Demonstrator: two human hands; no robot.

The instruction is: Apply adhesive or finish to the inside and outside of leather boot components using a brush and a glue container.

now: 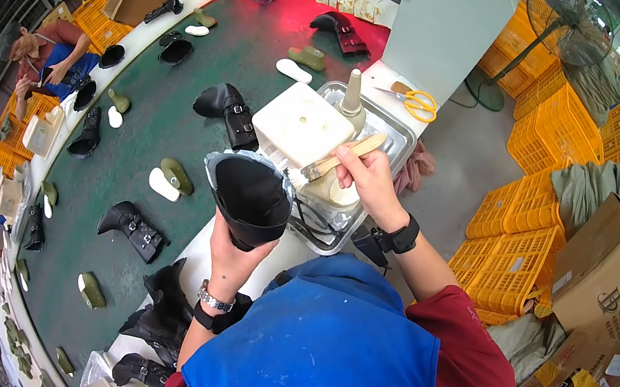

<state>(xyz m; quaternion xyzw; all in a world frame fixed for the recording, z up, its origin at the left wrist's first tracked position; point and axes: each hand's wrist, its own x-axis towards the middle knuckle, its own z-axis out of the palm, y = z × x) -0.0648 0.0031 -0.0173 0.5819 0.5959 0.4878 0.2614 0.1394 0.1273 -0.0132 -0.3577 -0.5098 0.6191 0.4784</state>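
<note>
My left hand [233, 258] grips a black boot [252, 213] from below, its wide opening turned up and edged with a pale grey rim. In my right hand [369, 182] is a paintbrush [367, 144] with a wooden handle, pinched between thumb and fingers. Its whitish bristles are at the boot's right rim; whether they touch it I cannot tell. Just beyond stands a white plastic box [300, 125] beside a metal tray [405, 139]. The tray holds a bottle with a pointed spout [351, 100], and a pale container [341, 194] sits under my right hand.
Buckled black boots [132, 230], green shoe lasts [176, 175] and white insoles [164, 184] are spread over a curved green table [200, 130]. Yellow-handled scissors [418, 104] lie beyond the tray. Orange crates [515, 258] and cardboard boxes [600, 274] stand at right. Two people work at left.
</note>
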